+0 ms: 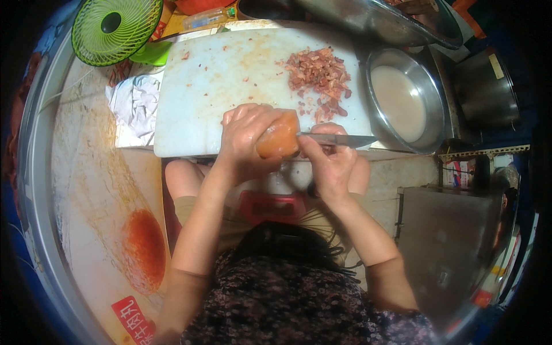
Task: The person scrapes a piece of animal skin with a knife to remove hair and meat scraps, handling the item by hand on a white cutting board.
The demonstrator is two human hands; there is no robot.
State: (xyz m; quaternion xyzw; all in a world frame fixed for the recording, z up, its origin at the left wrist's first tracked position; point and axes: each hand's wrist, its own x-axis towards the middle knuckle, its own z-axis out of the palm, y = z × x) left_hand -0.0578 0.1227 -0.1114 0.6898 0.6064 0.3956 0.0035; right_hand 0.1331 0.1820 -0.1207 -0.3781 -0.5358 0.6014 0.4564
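A thick, wet orange chunk of food (pixel 279 136), perhaps a vegetable, is gripped in my left hand (pixel 246 136) over the front edge of a white cutting board (pixel 215 82). My right hand (pixel 332 157) holds a knife (pixel 340 139), its blade lying roughly level and one end close to the chunk's right side. The knife's handle is hidden by my fingers. Beyond my right hand, a heap of chopped reddish-brown pieces (pixel 319 71), apparently meat, rests on the board's right half. Small scraps are scattered over the rest of the board.
To the board's right stands a steel basin (pixel 437 101) of cloudy liquid (pixel 399 103). Crumpled white cloth or paper (pixel 136 105) lies left of it, below a green fan (pixel 114 32). Behind are a plastic bottle (pixel 207 19) and a large metal pan (pixel 366 21). A steel pot (pixel 485 92) sits far right.
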